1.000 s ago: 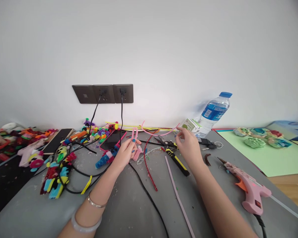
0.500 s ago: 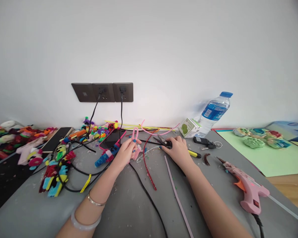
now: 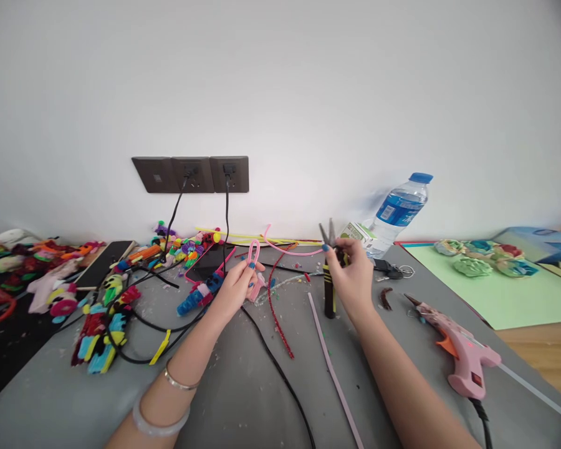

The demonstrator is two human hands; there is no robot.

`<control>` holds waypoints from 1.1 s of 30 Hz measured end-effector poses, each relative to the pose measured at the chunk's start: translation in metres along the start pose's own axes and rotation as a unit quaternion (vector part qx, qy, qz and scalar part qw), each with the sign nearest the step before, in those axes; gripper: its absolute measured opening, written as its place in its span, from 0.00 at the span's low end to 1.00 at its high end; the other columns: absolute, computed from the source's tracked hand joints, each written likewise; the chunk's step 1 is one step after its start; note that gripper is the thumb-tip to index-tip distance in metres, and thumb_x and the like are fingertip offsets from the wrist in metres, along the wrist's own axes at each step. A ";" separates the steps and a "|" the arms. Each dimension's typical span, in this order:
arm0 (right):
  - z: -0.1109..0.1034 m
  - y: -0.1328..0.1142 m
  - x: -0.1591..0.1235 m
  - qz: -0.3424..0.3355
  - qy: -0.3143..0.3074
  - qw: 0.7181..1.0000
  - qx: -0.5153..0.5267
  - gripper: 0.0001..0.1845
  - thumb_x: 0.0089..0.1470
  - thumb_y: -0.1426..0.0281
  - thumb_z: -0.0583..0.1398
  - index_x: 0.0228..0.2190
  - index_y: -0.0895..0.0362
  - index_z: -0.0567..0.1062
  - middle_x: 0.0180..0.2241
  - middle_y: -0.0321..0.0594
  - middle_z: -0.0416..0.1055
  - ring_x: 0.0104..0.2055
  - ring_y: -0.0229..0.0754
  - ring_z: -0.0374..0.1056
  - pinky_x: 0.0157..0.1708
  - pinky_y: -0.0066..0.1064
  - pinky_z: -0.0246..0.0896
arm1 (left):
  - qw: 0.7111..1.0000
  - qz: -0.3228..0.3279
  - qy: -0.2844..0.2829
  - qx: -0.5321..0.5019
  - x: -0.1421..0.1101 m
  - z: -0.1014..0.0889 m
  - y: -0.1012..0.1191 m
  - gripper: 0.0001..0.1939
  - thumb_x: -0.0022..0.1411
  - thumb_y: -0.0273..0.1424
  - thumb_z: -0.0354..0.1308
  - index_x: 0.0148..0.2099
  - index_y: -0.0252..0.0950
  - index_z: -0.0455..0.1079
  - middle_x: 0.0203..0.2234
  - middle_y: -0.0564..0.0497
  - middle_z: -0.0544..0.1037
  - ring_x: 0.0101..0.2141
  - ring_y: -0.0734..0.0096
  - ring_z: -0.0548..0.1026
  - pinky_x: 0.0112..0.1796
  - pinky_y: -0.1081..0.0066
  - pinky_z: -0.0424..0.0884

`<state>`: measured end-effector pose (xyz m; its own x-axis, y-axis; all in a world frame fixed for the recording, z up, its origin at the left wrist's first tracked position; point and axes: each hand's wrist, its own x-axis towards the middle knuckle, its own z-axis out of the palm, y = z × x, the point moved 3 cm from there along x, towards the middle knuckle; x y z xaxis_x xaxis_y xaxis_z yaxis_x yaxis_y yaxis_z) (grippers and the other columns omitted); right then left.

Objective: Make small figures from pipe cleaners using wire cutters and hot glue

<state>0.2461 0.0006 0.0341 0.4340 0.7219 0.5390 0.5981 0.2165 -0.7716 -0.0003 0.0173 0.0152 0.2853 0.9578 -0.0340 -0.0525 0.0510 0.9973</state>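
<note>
My left hand (image 3: 240, 285) is closed, pinching a pink pipe cleaner (image 3: 253, 249) bent into a narrow upright loop. A small pink fuzzy piece (image 3: 258, 288) shows beside its fingertips; whether it joins the loop I cannot tell. My right hand (image 3: 353, 274) is wrapped round long-nose pliers (image 3: 329, 290) with black and yellow handles. Their jaws point up and stand apart, and the handles hang below the fingers. Between the hands lies a red tinsel pipe cleaner (image 3: 273, 308), with a silvery one (image 3: 287, 284) near it. A pale lilac strip (image 3: 330, 358) runs toward the front.
A pink glue gun (image 3: 462, 349) lies at right, near a tilted water bottle (image 3: 399, 215), a small box (image 3: 362, 234) and keys (image 3: 395, 270). Black cables (image 3: 280, 371) cross the table. Colourful fuzzy figures (image 3: 103, 330) and a phone (image 3: 105, 265) sit at left.
My right hand has lifted the pliers off the table and turned them jaws up, with the jaws now apart. My left hand keeps the pink loop in nearly the same place.
</note>
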 end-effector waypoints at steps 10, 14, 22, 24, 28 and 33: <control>0.001 -0.019 -0.003 -0.054 -0.027 0.977 0.206 0.14 0.64 0.57 0.53 0.40 0.53 0.69 0.43 0.46 0.75 0.44 0.48 0.74 0.47 0.43 0.66 | 0.999 0.025 0.009 0.021 -0.001 0.001 0.004 0.22 0.63 0.50 0.54 0.39 0.34 0.68 0.20 0.60 0.55 0.18 0.80 0.50 0.20 0.76 0.46; 0.001 -0.020 -0.002 -0.051 -0.041 0.988 0.138 0.15 0.66 0.57 0.49 0.43 0.53 0.67 0.45 0.48 0.74 0.45 0.48 0.74 0.46 0.42 0.65 | 0.998 0.037 0.012 0.040 -0.003 0.001 0.006 0.20 0.64 0.48 0.53 0.39 0.34 0.69 0.20 0.59 0.55 0.19 0.78 0.52 0.21 0.75 0.48; -0.005 -0.012 0.002 0.006 -0.031 0.997 0.064 0.19 0.65 0.55 0.48 0.49 0.53 0.65 0.46 0.49 0.75 0.43 0.49 0.72 0.42 0.39 0.64 | 0.998 0.043 0.006 0.054 -0.002 0.000 0.001 0.19 0.65 0.47 0.52 0.39 0.34 0.69 0.20 0.59 0.54 0.20 0.77 0.53 0.22 0.75 0.49; -0.006 -0.011 0.003 0.030 -0.043 0.998 0.045 0.22 0.63 0.51 0.50 0.47 0.54 0.68 0.38 0.46 0.77 0.37 0.48 0.71 0.37 0.37 0.62 | 0.998 0.039 0.006 0.049 -0.001 0.000 -0.001 0.19 0.65 0.47 0.53 0.39 0.34 0.69 0.20 0.59 0.54 0.20 0.77 0.52 0.22 0.75 0.49; -0.005 -0.014 0.002 0.060 -0.103 0.992 -0.042 0.29 0.62 0.47 0.47 0.32 0.55 0.76 0.23 0.40 0.71 0.27 0.46 0.64 0.30 0.33 0.55 | 0.998 0.039 0.002 0.056 -0.001 0.000 -0.003 0.20 0.65 0.48 0.51 0.39 0.35 0.68 0.20 0.59 0.53 0.20 0.77 0.52 0.22 0.75 0.49; -0.003 -0.017 -0.001 0.062 -0.119 0.990 -0.041 0.31 0.63 0.47 0.46 0.31 0.55 0.78 0.27 0.43 0.75 0.31 0.48 0.67 0.32 0.33 0.56 | 0.997 0.040 -0.006 0.073 0.000 -0.001 -0.007 0.19 0.67 0.47 0.50 0.40 0.35 0.67 0.21 0.59 0.54 0.20 0.78 0.52 0.22 0.76 0.49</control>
<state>0.2377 -0.0062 0.0476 0.3426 0.8761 0.3391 0.6074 0.0688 -0.7914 -0.0004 0.0176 0.0078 0.2964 0.9540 0.0458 0.0641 -0.0677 0.9956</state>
